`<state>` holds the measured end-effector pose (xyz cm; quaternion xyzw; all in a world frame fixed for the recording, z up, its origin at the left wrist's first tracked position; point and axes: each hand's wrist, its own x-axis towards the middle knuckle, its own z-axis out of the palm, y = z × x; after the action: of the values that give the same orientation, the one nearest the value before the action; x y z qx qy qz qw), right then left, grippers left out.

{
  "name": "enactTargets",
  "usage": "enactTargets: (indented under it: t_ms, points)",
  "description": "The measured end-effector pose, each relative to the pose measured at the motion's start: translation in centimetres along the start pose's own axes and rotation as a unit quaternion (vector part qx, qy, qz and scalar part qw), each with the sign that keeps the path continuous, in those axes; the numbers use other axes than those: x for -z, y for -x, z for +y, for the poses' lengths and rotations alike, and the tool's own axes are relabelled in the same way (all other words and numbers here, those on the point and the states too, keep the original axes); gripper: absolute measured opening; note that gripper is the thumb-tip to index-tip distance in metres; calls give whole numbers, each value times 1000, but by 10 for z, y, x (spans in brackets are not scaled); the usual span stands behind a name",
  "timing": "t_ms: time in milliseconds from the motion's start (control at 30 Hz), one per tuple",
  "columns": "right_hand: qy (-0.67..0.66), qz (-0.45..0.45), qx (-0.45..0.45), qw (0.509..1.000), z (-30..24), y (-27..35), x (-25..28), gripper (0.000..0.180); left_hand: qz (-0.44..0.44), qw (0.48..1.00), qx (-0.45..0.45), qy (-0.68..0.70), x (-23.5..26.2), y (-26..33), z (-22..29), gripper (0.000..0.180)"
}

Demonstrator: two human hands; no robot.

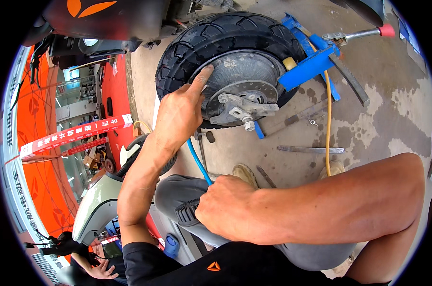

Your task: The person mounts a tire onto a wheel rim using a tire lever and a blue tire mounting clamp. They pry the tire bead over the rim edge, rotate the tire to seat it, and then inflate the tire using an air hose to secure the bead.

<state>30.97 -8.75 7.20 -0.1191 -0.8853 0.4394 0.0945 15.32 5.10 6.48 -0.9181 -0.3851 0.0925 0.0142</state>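
A black-tyred scooter wheel (235,35) is in front of me, with a grey metal hub (240,66), a brake disc (268,88) and a grey bracket with an axle nut (248,125). My left hand (182,110) is at the wheel's left side. Its index finger stretches to the rim's edge while the other fingers curl under, out of sight. A blue hose (199,159) runs up behind that hand, where its end is hidden. Lower down, my right hand (229,206) is closed in a fist around the hose.
A blue clamp tool (309,69) with a red-tipped lever (385,30) grips the wheel's right side. A yellow hose (328,124) hangs past it. A tyre lever (311,149) lies on the floor. A pale green scooter (94,205) and another person's hand (101,270) are at left.
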Motion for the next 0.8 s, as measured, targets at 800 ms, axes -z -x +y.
enactTargets:
  t_ms: [800]
  points:
    - [-44, -56, -32, 997, 2, -8, 2, 11, -159, 979, -108, -61, 23, -31, -21, 61]
